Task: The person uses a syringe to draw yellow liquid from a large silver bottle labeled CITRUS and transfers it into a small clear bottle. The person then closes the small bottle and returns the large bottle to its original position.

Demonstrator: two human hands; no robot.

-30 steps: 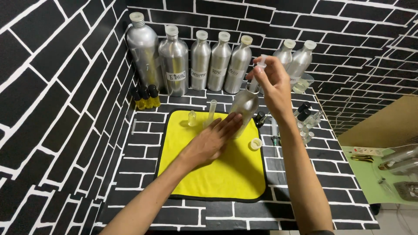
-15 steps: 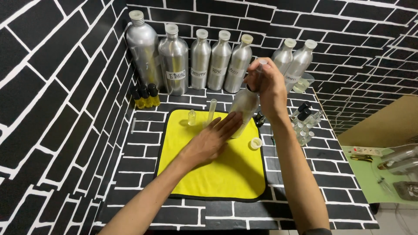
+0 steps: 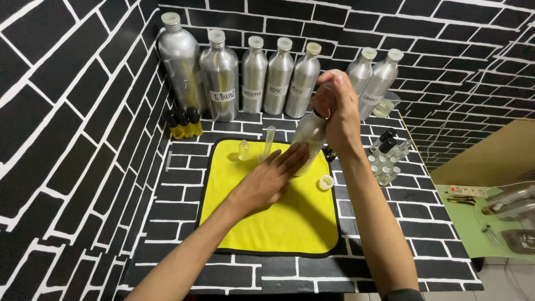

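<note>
- Left hand (image 3: 266, 179): flat on the yellow cloth (image 3: 262, 223), fingers straight and together, tips touching the bottle's base.
- Bottle (image 3: 310, 136): brushed aluminium, uncapped, tilted on the cloth's far edge.
- Right hand (image 3: 336, 108): fingers clamped on a clear syringe (image 3: 332, 78) at the bottle's neck.
- White cap (image 3: 326, 181): just beside the bottle.

right hand (image 3: 336, 111) lower, syringe (image 3: 329, 83) plunger pressed down

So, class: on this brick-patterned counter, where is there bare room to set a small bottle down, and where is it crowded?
Free: the near half of the yellow cloth, below the left hand, and the bare counter left of the cloth. Crowded: the back row of aluminium bottles, and the small vials on the right, beside the right hand working at the open bottle.
</note>
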